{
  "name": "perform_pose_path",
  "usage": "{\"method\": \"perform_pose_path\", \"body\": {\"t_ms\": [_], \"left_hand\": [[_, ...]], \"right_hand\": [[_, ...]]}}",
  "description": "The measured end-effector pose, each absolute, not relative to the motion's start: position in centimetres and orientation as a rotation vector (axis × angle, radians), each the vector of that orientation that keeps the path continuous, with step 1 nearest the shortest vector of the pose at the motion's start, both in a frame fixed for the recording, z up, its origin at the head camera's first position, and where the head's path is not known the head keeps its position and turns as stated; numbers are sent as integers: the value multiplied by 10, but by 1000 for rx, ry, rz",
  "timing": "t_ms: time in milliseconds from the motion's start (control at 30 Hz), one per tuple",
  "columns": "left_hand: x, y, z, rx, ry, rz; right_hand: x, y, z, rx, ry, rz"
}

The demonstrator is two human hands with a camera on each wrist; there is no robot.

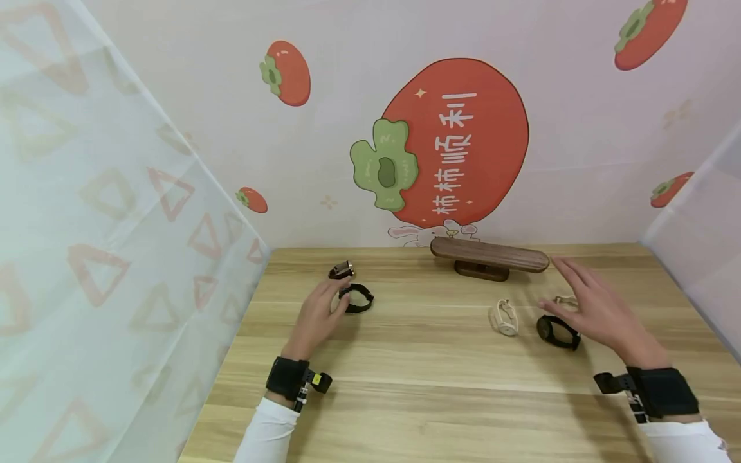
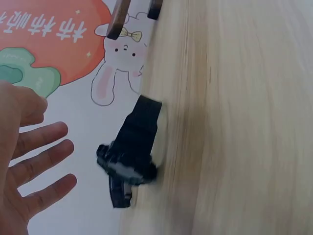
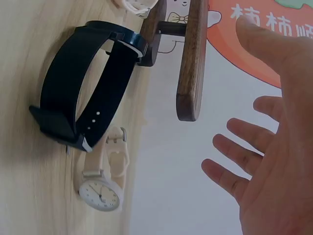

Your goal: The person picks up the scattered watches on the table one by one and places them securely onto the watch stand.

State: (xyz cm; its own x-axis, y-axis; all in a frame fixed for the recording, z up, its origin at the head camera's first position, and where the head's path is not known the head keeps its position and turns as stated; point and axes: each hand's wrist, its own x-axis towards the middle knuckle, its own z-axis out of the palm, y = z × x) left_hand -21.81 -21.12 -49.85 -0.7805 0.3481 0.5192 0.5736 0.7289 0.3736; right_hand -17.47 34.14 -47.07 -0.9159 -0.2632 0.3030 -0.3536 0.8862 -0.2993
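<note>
My left hand (image 1: 315,316) hovers with loosely extended fingers beside a black wristwatch (image 1: 360,310). Just behind is a second dark watch (image 1: 348,265). In the left wrist view, a gap separates the fingers (image 2: 49,139) from the nearer black watch (image 2: 136,137). On the other side, my right hand (image 1: 608,318) spreads its fingers above the tabletop, holding nothing. Below it lies a black watch (image 1: 545,328), with a pale watch (image 1: 566,299) partly hidden behind the hand. Another pale watch (image 1: 508,329) lies farther left. The right wrist view shows a pale watch's dial (image 3: 99,195).
A dark wooden stand with a long rounded bar (image 1: 489,254) on a small base stands at the table's back, just left of my right fingertips. The wood-grain table (image 1: 428,399) meets a printed backdrop (image 1: 324,161) behind and a side sheet (image 1: 133,257) at left.
</note>
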Motion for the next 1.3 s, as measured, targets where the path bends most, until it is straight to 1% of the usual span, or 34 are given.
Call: {"method": "perform_pose_path", "body": {"t_ms": [133,333,500,800,1300], "left_hand": [[-222,-201,-504,-671,-2526,-837],[-229,-184,-513,-593,-2486,-1045],[-237,-168,-519,-576,-2444,-1123],[-251,-139,-519,-552,-2409,-1201],[-285,-101,-534,-503,-2408,-1354]], "right_hand": [[-179,340,-474,433,-2802,542],[-185,336,-481,425,-2793,702],[-189,333,-488,400,-2798,789],[-198,332,-495,339,-2744,829],[-213,328,-502,300,-2647,821]]}}
